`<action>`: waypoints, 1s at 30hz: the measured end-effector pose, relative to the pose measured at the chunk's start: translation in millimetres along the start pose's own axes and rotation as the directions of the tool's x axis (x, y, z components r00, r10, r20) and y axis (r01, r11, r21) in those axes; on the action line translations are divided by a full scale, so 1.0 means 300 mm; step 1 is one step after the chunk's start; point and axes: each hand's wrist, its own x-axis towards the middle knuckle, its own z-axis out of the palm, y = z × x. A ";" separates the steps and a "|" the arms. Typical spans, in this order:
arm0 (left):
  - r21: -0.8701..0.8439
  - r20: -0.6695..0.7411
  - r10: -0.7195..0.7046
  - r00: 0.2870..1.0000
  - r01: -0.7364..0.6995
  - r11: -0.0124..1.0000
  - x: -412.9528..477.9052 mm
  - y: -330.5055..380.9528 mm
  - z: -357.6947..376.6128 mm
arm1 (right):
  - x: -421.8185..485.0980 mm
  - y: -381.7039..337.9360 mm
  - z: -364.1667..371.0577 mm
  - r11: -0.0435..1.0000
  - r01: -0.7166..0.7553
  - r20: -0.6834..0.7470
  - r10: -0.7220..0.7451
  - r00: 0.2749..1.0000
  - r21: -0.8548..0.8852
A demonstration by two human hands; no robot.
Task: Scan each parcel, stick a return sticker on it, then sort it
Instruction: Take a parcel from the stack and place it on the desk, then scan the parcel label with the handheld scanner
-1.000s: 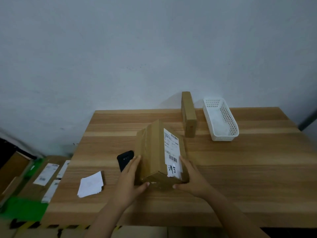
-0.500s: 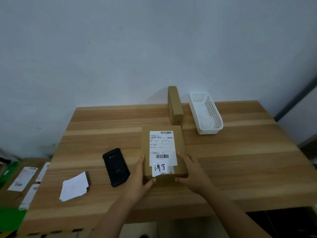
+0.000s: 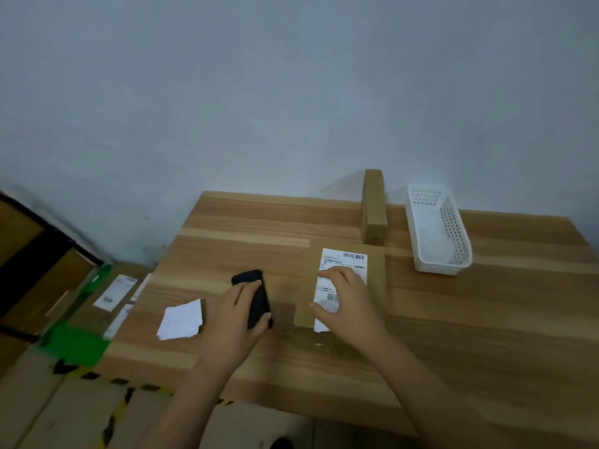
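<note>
Leaving parcel (image 3: 376, 296), left hand (image 3: 233, 319) grips scanner (image 3: 257, 298), right hand (image 3: 348, 303) on label (image 3: 343, 264)

We can read no words or numbers anywhere. The parcel (image 3: 308, 286) carries a white shipping label (image 3: 343, 263) with one barcode at its top right and another lower down. Its small print is too blurred for us to make out, and our right hand (image 3: 346, 306) covers part of it. A floor box (image 3: 86, 314) bears a white barcode label (image 3: 115, 291), equally unreadable.
</note>
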 end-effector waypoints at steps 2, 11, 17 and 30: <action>0.082 -0.055 -0.016 0.998 0.021 0.996 0.004 -0.042 -0.045 | 0.046 -0.058 0.052 0.999 0.046 0.042 -0.045 0.998 -0.012; 0.136 -0.044 -0.085 0.995 0.090 0.987 0.070 -0.365 -0.085 | 0.235 -0.225 0.377 0.996 -0.086 0.165 0.087 0.982 -0.011; 0.127 0.154 -0.052 0.987 0.032 0.991 0.184 -0.634 -0.050 | 0.341 -0.249 0.632 0.890 -0.414 0.165 0.445 0.880 -0.193; 0.137 0.299 0.072 0.952 -0.118 0.984 0.336 -0.760 -0.009 | 0.423 -0.245 0.722 0.759 -0.619 0.058 0.640 0.766 -0.203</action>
